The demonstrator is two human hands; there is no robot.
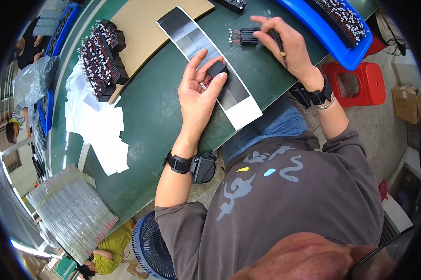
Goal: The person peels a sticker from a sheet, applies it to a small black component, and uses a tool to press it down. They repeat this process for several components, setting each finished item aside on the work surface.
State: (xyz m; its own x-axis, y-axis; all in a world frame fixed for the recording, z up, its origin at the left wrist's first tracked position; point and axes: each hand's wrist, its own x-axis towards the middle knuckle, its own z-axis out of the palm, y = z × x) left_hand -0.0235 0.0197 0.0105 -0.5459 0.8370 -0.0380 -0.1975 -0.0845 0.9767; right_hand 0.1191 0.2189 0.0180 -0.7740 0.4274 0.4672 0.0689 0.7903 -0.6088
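Observation:
My left hand is closed around a small black block with thin red wires and white plugs, held up between thumb and fingers. Below that hand lies a long strip sheet of black and grey panels with a white border. My right hand is to the right of the sheet, its fingers curled on a slim dark tool with a brass-coloured end; the tool's exact kind is unclear. Close to its fingertips, several similar wired black blocks lie side by side on the green table.
A stack of wired black blocks sits at the left beside a tan board. White papers and a plastic-wrapped bundle are nearer. A blue tray stands far right, above a red stool. A fan is below the table edge.

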